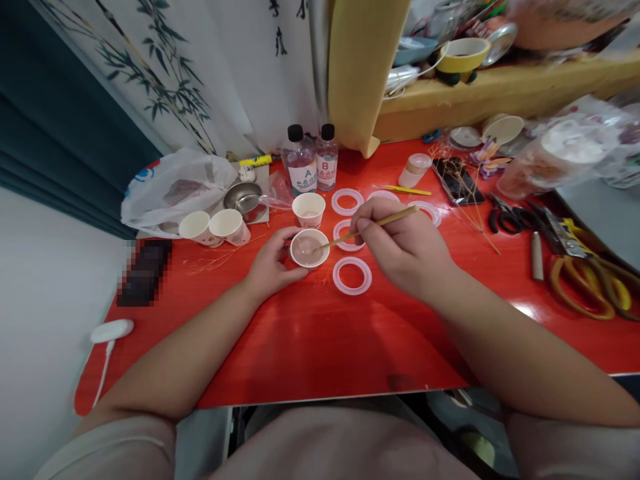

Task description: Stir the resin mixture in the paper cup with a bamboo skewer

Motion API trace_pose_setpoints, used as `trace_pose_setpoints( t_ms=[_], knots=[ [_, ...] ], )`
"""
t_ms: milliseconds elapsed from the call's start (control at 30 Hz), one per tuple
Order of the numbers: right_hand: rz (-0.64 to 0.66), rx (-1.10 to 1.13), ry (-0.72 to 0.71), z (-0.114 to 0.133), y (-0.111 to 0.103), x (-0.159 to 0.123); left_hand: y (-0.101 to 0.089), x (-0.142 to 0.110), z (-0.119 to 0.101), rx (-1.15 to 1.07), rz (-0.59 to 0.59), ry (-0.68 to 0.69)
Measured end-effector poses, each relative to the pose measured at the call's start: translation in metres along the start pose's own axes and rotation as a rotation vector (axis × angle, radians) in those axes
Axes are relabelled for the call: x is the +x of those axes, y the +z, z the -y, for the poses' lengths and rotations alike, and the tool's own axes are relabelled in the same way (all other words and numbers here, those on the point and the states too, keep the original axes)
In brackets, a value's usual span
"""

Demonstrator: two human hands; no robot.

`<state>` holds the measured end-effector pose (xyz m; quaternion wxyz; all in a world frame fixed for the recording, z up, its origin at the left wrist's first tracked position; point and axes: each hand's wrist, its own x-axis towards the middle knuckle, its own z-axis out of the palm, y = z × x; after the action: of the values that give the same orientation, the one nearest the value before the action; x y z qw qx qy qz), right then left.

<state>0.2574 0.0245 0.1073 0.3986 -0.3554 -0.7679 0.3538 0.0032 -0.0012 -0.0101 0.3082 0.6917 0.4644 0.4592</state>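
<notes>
In the head view, your left hand point(274, 261) curves partly open around the white paper cup with murky pinkish liquid point(310, 267), fingers along its far left side and thumb along its near side. The cup is left of centre on the glossy red table point(325, 347), its mouth facing up; whether it tilts slightly, you cannot tell.

Your right hand point(400, 247) is nearly closed, thumb and forefinger pinched on the thin tan wooden stick point(390, 220), the remaining fingers curled. The two hands are apart. The stick's long axis slants from its raised end at the far right, down and leftward to its tip inside the cup, in the liquid.

Just beyond that cup is a second white paper cup point(309, 221), with the clear bottle marked A point(301, 175) and the clear bottle marked B point(327, 170) farther off. A translucent pink ring point(369, 275) lies flat to the cup's near right.
</notes>
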Motion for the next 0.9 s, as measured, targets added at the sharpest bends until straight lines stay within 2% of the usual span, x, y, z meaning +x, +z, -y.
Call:
trace_pose_setpoints(
  t_ms=[900],
  knots=[
    [0.003, -0.020, 0.024, -0.0047, 0.0014, -0.0010, -0.0009, 0.0006, 0.0058, -0.038, -0.002, 0.058]
  ],
)
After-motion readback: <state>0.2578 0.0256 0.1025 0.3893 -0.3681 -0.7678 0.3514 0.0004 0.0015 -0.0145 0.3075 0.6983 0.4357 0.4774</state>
